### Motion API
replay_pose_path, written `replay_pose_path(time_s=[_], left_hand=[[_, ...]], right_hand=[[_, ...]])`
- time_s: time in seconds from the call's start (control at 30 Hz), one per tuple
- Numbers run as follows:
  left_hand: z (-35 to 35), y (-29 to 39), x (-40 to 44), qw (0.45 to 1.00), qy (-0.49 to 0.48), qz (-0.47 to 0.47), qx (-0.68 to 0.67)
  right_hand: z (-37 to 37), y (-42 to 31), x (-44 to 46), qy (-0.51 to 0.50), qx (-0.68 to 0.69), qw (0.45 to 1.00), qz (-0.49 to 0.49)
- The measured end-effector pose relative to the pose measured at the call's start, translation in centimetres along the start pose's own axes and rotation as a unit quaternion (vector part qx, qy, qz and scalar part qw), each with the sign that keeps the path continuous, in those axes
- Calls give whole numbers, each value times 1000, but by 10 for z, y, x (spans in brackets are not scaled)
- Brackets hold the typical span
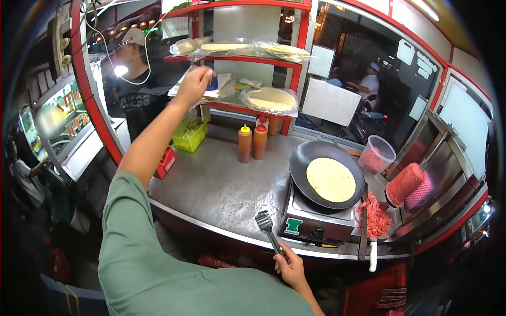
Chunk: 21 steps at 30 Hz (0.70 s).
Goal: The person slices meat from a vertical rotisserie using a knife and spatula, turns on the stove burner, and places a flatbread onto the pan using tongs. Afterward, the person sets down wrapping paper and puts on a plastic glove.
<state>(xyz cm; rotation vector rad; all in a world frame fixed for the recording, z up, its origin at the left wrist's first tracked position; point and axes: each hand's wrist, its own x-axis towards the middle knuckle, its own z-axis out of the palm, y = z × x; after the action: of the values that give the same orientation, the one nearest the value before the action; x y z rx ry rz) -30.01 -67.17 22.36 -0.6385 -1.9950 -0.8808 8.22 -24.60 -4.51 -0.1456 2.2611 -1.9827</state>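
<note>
My left hand [195,86] is raised to the lower shelf with its fingers curled together. What it pinches, if anything, is hidden. Close behind it are a small blue object [212,84] and white paper sheets [221,87]. Down at the counter's front edge, my right hand [290,267] is wrapped round the handle of black tongs [268,225], whose head lies over the metal counter [211,179]. A round flatbread [331,180] rests flat in the black pan [300,158] on the gas stove [316,224], right of the tongs.
Two sauce bottles [245,144] stand behind the counter's middle. A green basket [191,136] is at the left. Bagged flatbreads [271,99] lie on the shelves. Shredded pink meat [376,216], a knife [373,255] and a meat spit [405,184] are at the right. A person [138,79] stands outside.
</note>
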Motion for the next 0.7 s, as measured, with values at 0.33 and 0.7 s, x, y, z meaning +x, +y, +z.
replay_pose_path(time_s=[0.33, 0.7], left_hand=[[13, -62, 127, 971, -16, 54, 232], [1, -85, 162, 974, -159, -6, 162]], right_hand=[[33, 5, -3, 35, 14, 999, 13], [30, 10, 1, 33, 30, 998, 43]])
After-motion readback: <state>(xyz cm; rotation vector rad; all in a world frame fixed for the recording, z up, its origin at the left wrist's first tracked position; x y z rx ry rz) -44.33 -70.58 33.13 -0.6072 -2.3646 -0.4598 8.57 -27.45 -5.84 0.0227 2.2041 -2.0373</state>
